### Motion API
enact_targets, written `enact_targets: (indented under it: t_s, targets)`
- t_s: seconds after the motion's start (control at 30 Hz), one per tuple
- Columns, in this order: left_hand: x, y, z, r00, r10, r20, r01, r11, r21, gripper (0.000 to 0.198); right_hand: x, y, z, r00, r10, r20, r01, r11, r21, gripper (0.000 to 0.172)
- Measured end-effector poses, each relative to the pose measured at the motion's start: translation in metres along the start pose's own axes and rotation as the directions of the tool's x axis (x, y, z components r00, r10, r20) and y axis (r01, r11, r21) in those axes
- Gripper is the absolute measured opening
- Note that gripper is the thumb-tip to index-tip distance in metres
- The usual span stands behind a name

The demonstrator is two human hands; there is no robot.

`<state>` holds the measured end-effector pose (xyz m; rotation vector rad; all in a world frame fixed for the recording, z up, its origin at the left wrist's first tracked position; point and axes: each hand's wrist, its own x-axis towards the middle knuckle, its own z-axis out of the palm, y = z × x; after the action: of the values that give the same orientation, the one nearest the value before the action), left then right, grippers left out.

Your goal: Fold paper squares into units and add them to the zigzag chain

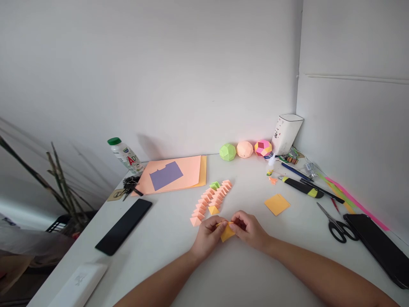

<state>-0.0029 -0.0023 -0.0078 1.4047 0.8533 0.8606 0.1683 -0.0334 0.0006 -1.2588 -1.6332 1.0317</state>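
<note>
Between my two hands is a small orange-yellow sheet of paper (227, 234), partly folded, low over the white table. My left hand (208, 235) pinches its left side between thumb and fingers. On its right side, my right hand (249, 230) has its thumb and fingertips closed on the paper. Just beyond my left hand stand two rows of folded peach paper pieces (201, 204), with a green folded piece (214, 185) at the far end. One yellow folded piece (214, 209) sits at the near end of the right row. Orange-yellow paper squares (277, 204) lie to the right.
Peach and orange sheets (191, 172) with a purple piece (166, 175) lie at the back left, beside a bottle (126, 155). Three paper balls (244, 149) line the wall. At right are scissors (337, 226), a utility knife (302, 186) and a black case (378, 247).
</note>
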Motion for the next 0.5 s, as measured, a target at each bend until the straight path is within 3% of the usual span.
enact_targets:
  t_s: [0.23,0.5]
  targets:
    - [0.000,0.001,0.001,1.000,0.006,0.004,-0.006,0.998,0.057,0.029,0.002,0.000,-0.002,0.993,-0.108,0.041,0.112,0.988,-0.104,0.022]
    - [-0.003,0.011,0.005,0.997,-0.076,0.014,0.076,0.997,-0.011,0.032,-0.001,0.003,-0.006,0.996,-0.024,0.081,0.022,0.999,0.029,0.020]
